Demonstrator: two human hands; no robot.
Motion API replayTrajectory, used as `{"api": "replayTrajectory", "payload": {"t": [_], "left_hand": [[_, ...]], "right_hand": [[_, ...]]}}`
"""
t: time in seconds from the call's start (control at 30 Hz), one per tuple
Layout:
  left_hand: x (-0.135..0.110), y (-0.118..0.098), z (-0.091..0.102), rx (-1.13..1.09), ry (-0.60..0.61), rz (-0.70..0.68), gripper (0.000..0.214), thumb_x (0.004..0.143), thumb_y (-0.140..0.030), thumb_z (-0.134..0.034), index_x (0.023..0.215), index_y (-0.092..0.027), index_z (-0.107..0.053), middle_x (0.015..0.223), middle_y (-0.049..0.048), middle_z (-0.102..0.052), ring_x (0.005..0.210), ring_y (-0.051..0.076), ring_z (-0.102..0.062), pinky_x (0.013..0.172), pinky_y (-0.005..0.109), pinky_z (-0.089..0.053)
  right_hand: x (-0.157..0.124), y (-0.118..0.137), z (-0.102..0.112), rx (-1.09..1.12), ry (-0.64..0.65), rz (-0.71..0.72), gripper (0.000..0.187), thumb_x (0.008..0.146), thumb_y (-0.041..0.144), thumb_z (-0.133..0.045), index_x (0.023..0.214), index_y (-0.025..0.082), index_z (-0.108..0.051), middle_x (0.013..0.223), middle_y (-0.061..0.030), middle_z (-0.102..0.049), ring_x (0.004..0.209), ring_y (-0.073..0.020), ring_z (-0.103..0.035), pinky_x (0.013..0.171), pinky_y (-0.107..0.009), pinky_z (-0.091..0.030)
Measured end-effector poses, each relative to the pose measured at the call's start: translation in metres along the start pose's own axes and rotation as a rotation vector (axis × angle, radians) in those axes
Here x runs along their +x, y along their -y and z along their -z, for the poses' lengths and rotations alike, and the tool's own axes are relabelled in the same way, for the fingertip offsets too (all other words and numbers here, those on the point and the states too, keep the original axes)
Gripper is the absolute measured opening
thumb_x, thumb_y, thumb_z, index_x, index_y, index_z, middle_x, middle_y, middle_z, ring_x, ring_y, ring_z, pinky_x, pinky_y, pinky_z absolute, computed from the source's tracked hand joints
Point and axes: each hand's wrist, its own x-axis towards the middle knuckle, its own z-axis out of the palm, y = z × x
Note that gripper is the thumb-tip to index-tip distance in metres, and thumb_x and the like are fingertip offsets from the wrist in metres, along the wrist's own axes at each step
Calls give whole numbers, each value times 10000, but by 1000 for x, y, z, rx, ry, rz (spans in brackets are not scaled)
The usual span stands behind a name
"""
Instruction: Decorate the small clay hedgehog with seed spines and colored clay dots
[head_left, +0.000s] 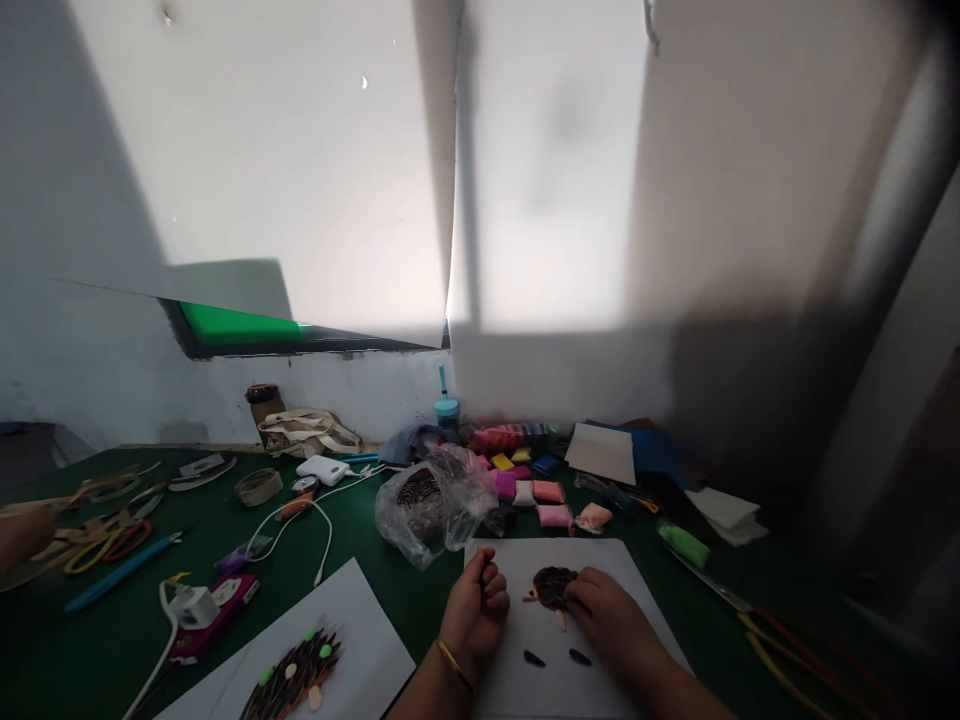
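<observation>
A small hedgehog figure lies on a white sheet of paper, its back covered in dark seeds and its snout and foot in peach clay. My right hand is closed, fingertips pressed to the figure's right edge; they hide whatever they pinch. Curled beside the figure on the left, my left hand rests over the paper, its contents hidden. Below the figure lie two loose sunflower seeds. Another sheet at lower left carries a larger seed hedgehog with green and peach dots.
Behind the paper sits a clear plastic bag of dark seeds, beside several coloured clay packets. Scissors lie at right. A pink power strip, white cable and blue pen occupy the left; another person's hand is at far left.
</observation>
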Motion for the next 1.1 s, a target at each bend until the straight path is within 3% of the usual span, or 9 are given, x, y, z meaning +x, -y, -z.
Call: {"api": "replayTrajectory", "payload": {"t": [0.4,0.63,1.1], "left_hand": [[0,1,0,11,-4,-10,145,900,-290,-483,849,-154,-484,561,-86,-266,396,10,-265,365,114,-157],[0,1,0,17,-12,-3,155,905,-305,-471,857,-157,-481,564,-83,-276,400,12,-270,367,114,-158],[0,0,-4,11,-20,-2,147,917,-280,-444,846,-157,-482,558,-83,-275,390,12,-266,356,113,-156]], "right_hand": [[-6,-10,18,-2,-12,-89,166,788,234,-469,820,223,-631,886,-38,-578,860,-181,-540,741,-282,-401],[-2,-8,13,-19,19,-76,200,816,222,-445,800,220,-644,881,-36,-585,871,-175,-540,756,-274,-388],[6,-9,0,6,-86,-26,193,821,161,-438,766,212,-617,849,-38,-570,837,-171,-531,747,-265,-381]]}}
